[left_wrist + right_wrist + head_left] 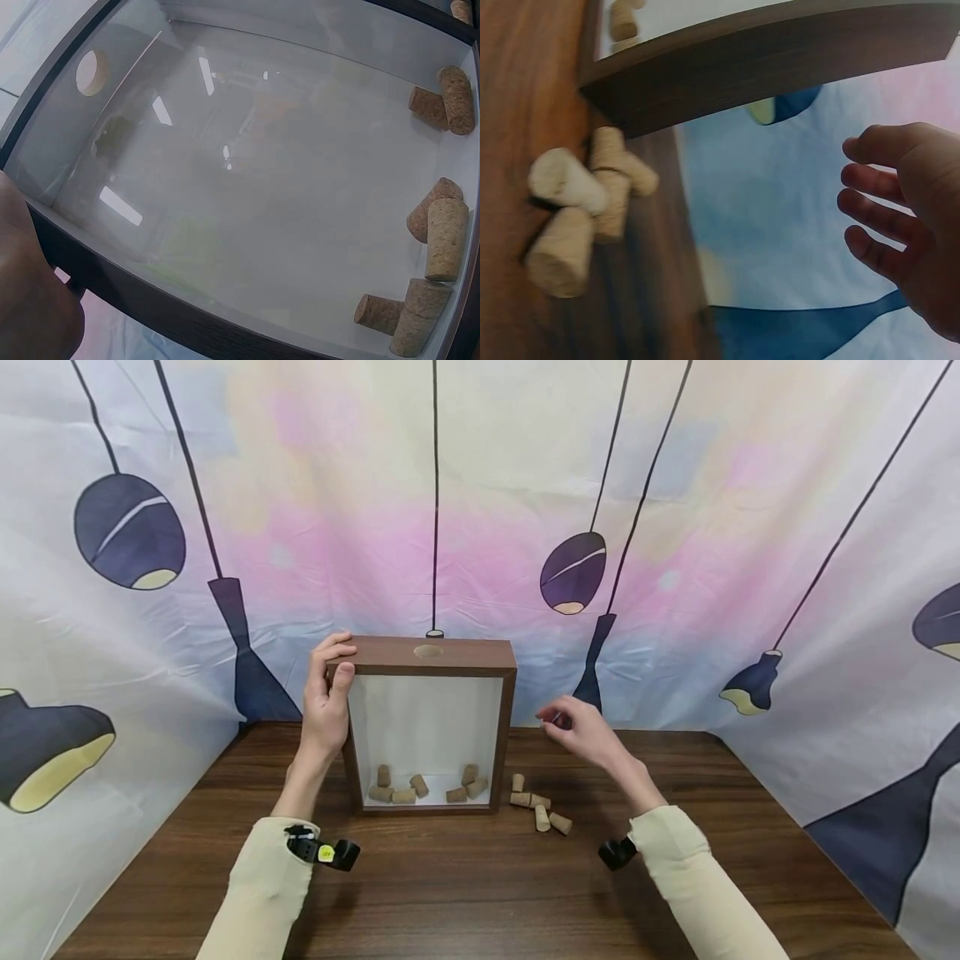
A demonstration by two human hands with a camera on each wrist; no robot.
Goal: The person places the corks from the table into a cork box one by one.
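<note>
Five loose corks (542,818) I see lower centre in head view, right of box (382,652); left hand (326,710) grips box's upper-left corner. Left wrist view: inner corks (448,240) along right edge. Right wrist view: right hand (911,217) right, fingers loosely bent, apart.

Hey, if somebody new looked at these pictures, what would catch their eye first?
Probably the brown-framed box standing on the wooden table, with corks along its bottom and the left hand gripping its upper left corner. Next, perhaps, the loose corks to the box's right, near the empty right hand. Behind hangs a pastel backdrop printed with dark lamps.
</note>
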